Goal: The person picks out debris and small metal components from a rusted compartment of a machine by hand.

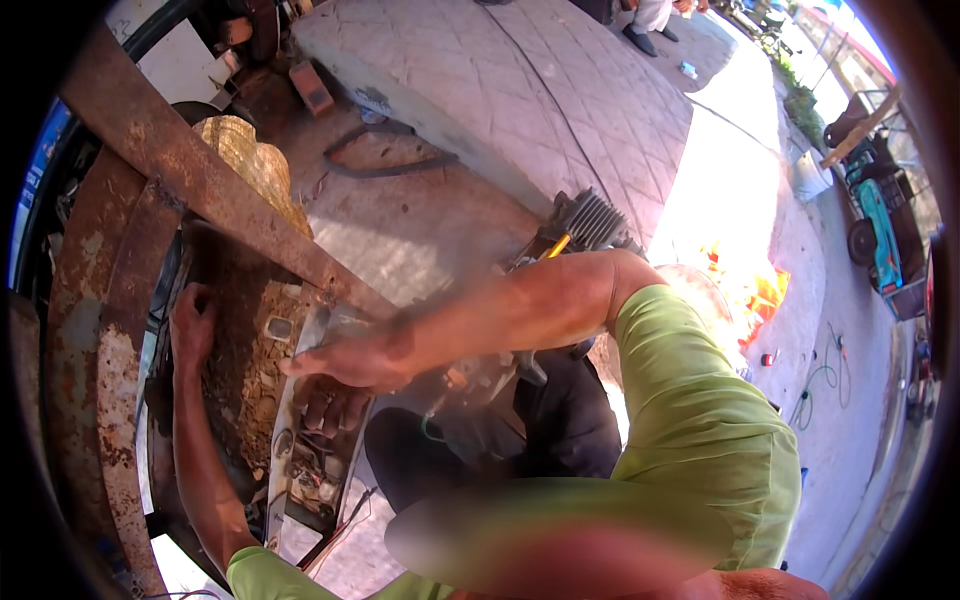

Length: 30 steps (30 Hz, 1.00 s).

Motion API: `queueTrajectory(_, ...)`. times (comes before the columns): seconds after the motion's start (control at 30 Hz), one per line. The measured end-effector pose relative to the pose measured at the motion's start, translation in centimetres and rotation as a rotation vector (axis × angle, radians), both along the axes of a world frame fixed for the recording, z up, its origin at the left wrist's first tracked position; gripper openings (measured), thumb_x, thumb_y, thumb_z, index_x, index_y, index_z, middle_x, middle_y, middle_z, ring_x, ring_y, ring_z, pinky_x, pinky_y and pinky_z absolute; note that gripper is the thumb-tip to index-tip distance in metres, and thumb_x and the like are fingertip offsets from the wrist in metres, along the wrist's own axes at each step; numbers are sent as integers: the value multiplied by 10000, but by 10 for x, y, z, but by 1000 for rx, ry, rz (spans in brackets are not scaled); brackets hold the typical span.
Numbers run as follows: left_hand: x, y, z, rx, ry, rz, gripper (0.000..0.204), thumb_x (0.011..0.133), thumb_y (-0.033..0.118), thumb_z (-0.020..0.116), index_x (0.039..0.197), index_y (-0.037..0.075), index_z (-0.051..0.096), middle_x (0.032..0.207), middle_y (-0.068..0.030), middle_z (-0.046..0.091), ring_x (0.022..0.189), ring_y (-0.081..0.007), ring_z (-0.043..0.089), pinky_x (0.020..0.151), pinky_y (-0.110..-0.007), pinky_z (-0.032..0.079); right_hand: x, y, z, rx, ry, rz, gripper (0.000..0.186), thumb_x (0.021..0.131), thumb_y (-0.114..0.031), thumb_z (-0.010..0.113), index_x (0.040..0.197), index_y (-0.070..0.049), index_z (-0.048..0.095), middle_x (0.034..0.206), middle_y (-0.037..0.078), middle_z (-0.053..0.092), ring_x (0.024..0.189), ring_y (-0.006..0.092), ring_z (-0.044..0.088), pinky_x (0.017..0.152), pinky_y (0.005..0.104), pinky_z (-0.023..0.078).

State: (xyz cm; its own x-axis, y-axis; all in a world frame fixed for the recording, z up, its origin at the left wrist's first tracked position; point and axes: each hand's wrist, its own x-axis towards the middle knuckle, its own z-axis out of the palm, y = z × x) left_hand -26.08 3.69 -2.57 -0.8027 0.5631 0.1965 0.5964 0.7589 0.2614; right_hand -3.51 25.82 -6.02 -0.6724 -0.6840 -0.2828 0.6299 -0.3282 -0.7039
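Observation:
A long open box of brown debris, with small loose pieces in it, lies at the left beneath a rusty metal frame. My left hand reaches into its far end, fingers curled; whatever they hold, if anything, is hidden. Across from it, my right hand rests over the pale rail at the box's near side. Its index finger stretches toward the debris while the others curl down below; what they hold cannot be made out. A small pale square piece sits on the debris between the hands.
A finned engine part stands beyond my right forearm. A black rubber loop lies on the ground, near a brick. Orange plastic and a green cord are at the right. Another person is far off.

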Motion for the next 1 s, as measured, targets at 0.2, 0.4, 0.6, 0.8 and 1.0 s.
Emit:
queueTrajectory(0.2, 1, 0, 0, -14, 4, -15, 182, 856, 100, 604, 1007, -1, 619, 971, -197, 644, 945, -380, 626, 820, -412, 478, -1, 0, -2, -9, 3, 2, 672, 975, -573, 433, 1130, 73, 535, 944, 197, 681, 803, 284, 712, 673, 367, 595)
queueTrajectory(0.4, -1, -1, -1, 0, 11, -29, 163, 859, 100, 603, 990, 3, 616, 942, -195, 641, 917, -378, 625, 795, -411, 474, -1, -2, -4, -5, -1, -2, 697, 974, -585, 428, 1144, 83, 527, 934, 196, 679, 802, 287, 710, 679, 366, 592)
queueTrajectory(0.6, -1, -1, -1, 11, -10, -19, 144, 859, 94, 607, 968, 0, 607, 919, -192, 637, 883, -372, 622, 780, -406, 474, -1, 0, -1, 5, -8, 2, 705, 974, -589, 426, 1145, 88, 523, 923, 196, 676, 804, 286, 709, 685, 366, 592)
queueTrajectory(0.8, 4, 2, 1, 18, 20, -34, 110, 869, 86, 602, 928, -5, 585, 884, -189, 617, 851, -377, 615, 762, -413, 472, 0, 0, 0, 9, -8, -4, 701, 974, -587, 429, 1143, 86, 528, 921, 196, 677, 800, 286, 709, 684, 365, 593)
queueTrajectory(1.0, 0, 0, -1, -3, 23, -43, 116, 868, 76, 601, 958, 4, 601, 925, -189, 631, 898, -371, 628, 789, -412, 479, -1, -2, -3, -5, -6, -3, 690, 975, -583, 427, 1123, 82, 537, 913, 194, 677, 791, 286, 709, 672, 364, 598)
